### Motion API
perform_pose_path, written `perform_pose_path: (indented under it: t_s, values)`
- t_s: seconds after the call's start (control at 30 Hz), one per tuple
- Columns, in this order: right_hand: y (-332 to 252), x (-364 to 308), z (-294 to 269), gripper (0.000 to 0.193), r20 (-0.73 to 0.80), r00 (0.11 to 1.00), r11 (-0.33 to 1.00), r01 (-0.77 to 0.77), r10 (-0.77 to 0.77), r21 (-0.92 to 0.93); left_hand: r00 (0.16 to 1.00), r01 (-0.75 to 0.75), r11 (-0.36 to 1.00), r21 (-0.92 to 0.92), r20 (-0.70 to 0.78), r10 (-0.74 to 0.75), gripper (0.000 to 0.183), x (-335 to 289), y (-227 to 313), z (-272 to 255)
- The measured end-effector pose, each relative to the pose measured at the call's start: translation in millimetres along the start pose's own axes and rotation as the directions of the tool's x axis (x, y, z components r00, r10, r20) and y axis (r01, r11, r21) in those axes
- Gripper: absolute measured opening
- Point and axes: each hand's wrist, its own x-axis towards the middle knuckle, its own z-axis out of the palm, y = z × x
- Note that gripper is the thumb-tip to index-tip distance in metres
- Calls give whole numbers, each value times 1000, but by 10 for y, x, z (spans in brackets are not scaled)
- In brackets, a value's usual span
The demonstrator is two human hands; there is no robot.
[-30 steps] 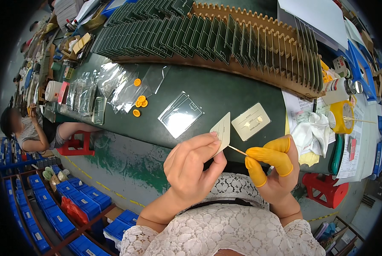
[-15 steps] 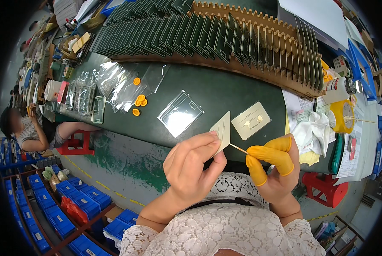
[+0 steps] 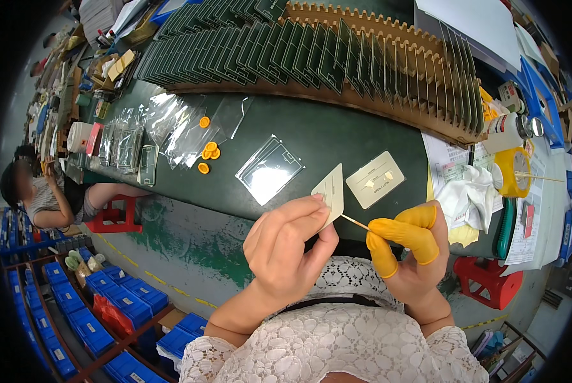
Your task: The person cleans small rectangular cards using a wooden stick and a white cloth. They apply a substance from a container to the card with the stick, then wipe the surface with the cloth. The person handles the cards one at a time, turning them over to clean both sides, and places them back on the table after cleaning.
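Observation:
My left hand (image 3: 289,246) pinches a cream card (image 3: 332,191) by its edge and holds it tilted above the table's near edge. In my right hand (image 3: 413,252), whose thumb and fingers wear yellow finger cots, is a thin wooden stick (image 3: 355,222). The stick's far tip meets the lower edge of the held card; whether it presses on the face, I cannot tell. A second cream card (image 3: 375,179) with printed lines lies flat on the green table just beyond my hands. To its left rests a clear plastic sleeve (image 3: 270,170) with dark green, white-lined cards in it.
A long brown slotted rack (image 3: 388,118) filled with upright dark green cards spans the back. Loose yellow finger cots (image 3: 210,150) and plastic bags (image 3: 184,127) lie left. On the right are a yellow tape roll (image 3: 513,172), white cloth (image 3: 468,199) and bottle (image 3: 506,131). A person (image 3: 43,191) sits far left.
The held card and the stick have shifted very slightly to the left. Both hands keep their grips, and the things on the table stay put.

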Motion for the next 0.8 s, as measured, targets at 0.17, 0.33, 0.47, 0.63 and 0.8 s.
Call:
perform_pose_path:
  t_s: [0.17, 0.33, 0.47, 0.63, 0.8]
  values:
    - [-4, -4, 2, 34, -11, 1000, 1000, -15, 15, -2, 1000, -6, 1000, 12, -4, 6, 30, 7, -1, 6]
    - [6, -5, -3, 34, -16, 1000, 1000, 1, -1, -23, 1000, -3, 1000, 11, 1, 3, 30, 8, -4, 11]
    - [4, 0, 1, 34, -5, 1000, 1000, 1, -1, -10, 1000, 0, 1000, 6, 7, 0, 30, 11, -1, 1]
    - [-1, -8, 7, 35, -9, 1000, 1000, 1, -1, -24, 1000, -1, 1000, 2, 11, 1, 29, 6, -6, -6]
    - [-7, -1, -3, 34, 17, 1000, 999, 22, -21, -37, 1000, 0, 1000, -3, 9, 0, 30, -1, -17, -6]
